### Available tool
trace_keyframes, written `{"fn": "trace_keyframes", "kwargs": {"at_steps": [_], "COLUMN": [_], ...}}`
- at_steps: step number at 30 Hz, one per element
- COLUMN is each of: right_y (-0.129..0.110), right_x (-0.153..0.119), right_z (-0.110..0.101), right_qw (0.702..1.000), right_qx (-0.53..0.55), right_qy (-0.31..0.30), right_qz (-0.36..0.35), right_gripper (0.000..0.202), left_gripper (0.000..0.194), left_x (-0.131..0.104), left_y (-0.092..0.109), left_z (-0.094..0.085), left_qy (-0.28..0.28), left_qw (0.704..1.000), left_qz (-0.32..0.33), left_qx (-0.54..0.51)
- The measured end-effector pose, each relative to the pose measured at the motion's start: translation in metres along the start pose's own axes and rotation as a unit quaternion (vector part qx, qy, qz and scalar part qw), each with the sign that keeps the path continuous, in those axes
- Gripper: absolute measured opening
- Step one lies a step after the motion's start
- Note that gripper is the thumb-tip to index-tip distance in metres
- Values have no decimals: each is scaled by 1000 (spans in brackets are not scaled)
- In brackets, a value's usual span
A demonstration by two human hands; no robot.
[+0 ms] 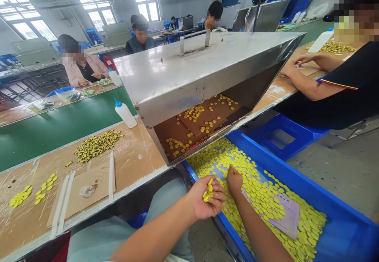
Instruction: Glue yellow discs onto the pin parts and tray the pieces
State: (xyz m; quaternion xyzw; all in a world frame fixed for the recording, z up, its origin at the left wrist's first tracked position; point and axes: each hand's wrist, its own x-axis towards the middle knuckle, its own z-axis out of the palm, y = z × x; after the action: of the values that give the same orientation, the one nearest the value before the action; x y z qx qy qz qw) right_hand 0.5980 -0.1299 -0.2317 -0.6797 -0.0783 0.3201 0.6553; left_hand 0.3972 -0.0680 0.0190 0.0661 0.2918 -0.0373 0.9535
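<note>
The person's left hand (207,201), fingers half-curled around several small, round yellow discs (210,186), sits at eight o'clock from the right hand (235,180), whose folded fingers hide any pinch, nearer the loose yellow discs (263,203) spreading towards four o'clock in the blue plastic bin (346,234).

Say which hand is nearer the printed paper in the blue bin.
Right: the right hand is left of the printed paper; the left hand, holding yellow discs, is farther left.

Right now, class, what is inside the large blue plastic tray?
In the tray are small round yellow discs and a pale purple printed paper, partly covered by discs. The floor beneath them, and anything behind the right hand, cannot be seen.
</note>
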Motion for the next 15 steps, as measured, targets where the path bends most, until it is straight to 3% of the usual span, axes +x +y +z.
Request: {"fn": "trace_keyframes", "kwargs": {"at_steps": [3,7,11,15], "right_y": [-8,-20,-33,-60], "right_x": [3,-3,-13,-25], "right_z": [-23,-45,-48,-38], "right_qw": [992,966,951,958], "right_qx": [118,240,291,279], "right_qy": [19,-2,-4,-6], "right_qz": [49,97,106,70], "right_gripper": [30,37,38,45], "left_gripper": [34,32,41,60], "left_x": [-5,-14,-30,-53], "left_y": [-5,-15,-26,-35], "left_z": [-29,-60,-83,-108], "left_qy": [9,21,43,81], "left_qw": [1000,997,987,975], "left_qz": [-5,-7,14,44], "left_qx": [14,80,152,202]}}
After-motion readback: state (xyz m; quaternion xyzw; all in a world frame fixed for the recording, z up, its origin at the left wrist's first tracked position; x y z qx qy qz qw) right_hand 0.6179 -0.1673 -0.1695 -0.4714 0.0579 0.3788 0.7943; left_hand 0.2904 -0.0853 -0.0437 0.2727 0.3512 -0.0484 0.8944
